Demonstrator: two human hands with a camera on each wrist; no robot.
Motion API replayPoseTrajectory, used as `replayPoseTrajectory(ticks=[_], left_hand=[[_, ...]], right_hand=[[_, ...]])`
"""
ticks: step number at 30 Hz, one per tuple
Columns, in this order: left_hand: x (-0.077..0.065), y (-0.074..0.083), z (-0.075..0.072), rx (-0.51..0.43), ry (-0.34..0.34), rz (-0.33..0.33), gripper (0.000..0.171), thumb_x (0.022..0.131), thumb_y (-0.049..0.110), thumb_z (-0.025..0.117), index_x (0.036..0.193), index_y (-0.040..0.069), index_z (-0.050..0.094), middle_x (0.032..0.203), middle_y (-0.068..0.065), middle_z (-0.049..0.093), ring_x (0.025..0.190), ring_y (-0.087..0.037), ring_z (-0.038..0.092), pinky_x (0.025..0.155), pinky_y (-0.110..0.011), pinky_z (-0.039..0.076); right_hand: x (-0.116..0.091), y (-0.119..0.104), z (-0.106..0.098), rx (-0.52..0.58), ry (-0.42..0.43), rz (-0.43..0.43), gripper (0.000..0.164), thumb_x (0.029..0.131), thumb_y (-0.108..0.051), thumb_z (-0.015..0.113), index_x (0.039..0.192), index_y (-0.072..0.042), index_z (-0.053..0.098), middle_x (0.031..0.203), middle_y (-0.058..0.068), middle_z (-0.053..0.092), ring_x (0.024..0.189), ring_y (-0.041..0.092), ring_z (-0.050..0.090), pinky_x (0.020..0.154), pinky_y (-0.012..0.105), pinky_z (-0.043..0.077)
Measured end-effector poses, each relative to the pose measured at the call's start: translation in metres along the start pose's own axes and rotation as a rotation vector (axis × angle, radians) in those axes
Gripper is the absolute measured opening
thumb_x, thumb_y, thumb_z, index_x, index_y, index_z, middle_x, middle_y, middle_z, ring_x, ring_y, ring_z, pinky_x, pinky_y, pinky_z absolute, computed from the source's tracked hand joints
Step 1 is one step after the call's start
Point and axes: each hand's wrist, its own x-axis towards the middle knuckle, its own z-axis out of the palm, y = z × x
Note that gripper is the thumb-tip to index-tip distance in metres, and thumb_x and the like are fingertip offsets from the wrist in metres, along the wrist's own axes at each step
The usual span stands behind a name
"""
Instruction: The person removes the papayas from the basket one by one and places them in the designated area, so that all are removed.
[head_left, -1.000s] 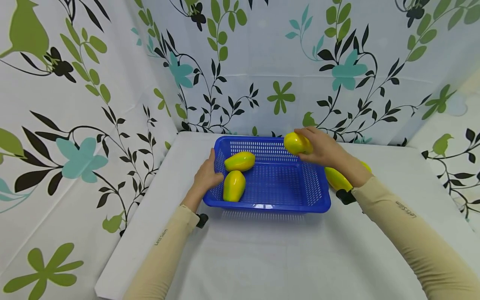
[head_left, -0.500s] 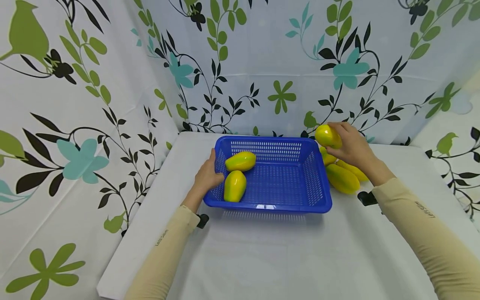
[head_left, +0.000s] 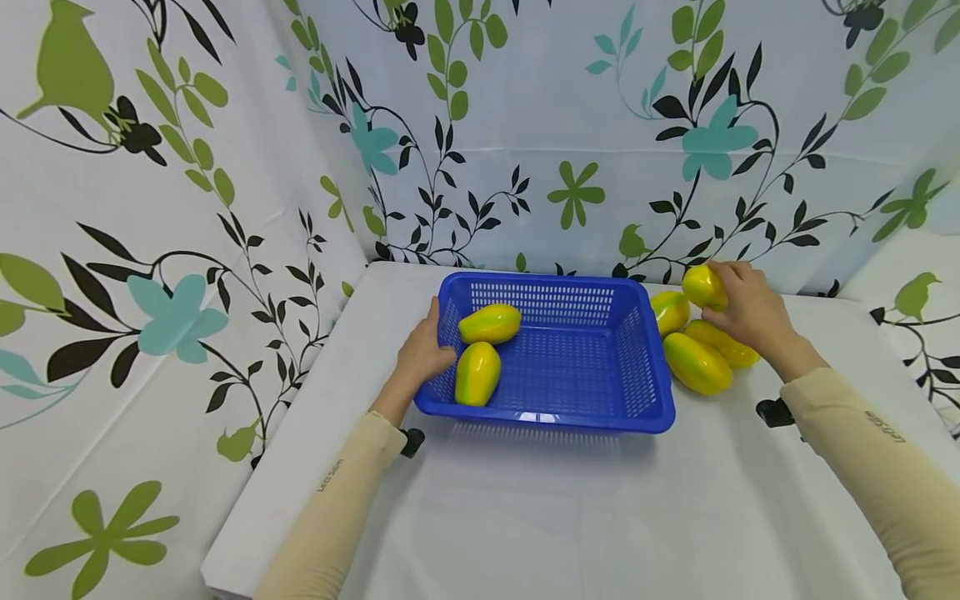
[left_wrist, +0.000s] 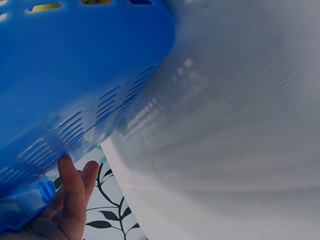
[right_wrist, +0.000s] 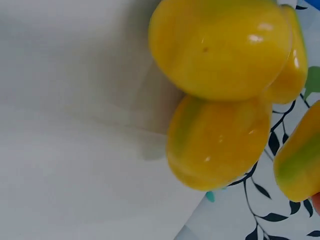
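A blue plastic basket stands on the white table, two yellow-green mangoes lying at its left end, one behind and one in front. My left hand grips the basket's left rim; in the left wrist view, its fingers bend against the outer wall. Right of the basket, my right hand holds another mango above a group of mangoes on the table. In the right wrist view the held mango shows at the right edge, apart from the group.
Three mangoes lie close together by the basket's right side: one at the front, one behind it and one to the right. A patterned curtain hangs behind and to the left of the table.
My right hand has carried its mango rightward, from over the basket's right end to above the mangoes beside it. My left hand keeps its grip on the rim.
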Motion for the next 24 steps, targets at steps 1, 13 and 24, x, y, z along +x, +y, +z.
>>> replayPoseTrajectory(ticks=[1, 13, 24], left_hand=[[0.0, 0.0, 0.0, -0.001, 0.003, 0.002, 0.099, 0.073, 0.01, 0.056, 0.159, 0.007, 0.006, 0.146, -0.025, 0.045, 0.109, -0.036, 0.055, 0.088, -0.053, 0.049], [-0.002, 0.002, 0.0, -0.009, -0.007, -0.007, 0.097, 0.075, 0.011, 0.056, 0.159, 0.008, 0.007, 0.148, -0.024, 0.044, 0.113, -0.036, 0.054, 0.093, -0.055, 0.048], [-0.003, 0.003, 0.0, -0.003, -0.005, -0.014, 0.099, 0.075, 0.01, 0.056, 0.159, 0.009, 0.006, 0.146, -0.023, 0.046, 0.115, -0.035, 0.055, 0.096, -0.055, 0.046]], right_hand=[[0.001, 0.004, 0.0, -0.004, -0.008, 0.012, 0.073, 0.082, -0.011, 0.073, 0.143, 0.005, 0.037, 0.135, 0.035, 0.038, 0.114, 0.055, 0.038, 0.089, 0.071, 0.039], [0.006, 0.027, 0.003, 0.003, -0.104, 0.116, 0.072, 0.082, -0.012, 0.072, 0.14, 0.009, 0.034, 0.129, 0.039, 0.034, 0.107, 0.056, 0.036, 0.088, 0.071, 0.038], [0.012, 0.047, 0.008, -0.026, -0.202, 0.192, 0.076, 0.08, -0.017, 0.072, 0.136, 0.016, 0.033, 0.119, 0.043, 0.036, 0.1, 0.057, 0.039, 0.084, 0.07, 0.041]])
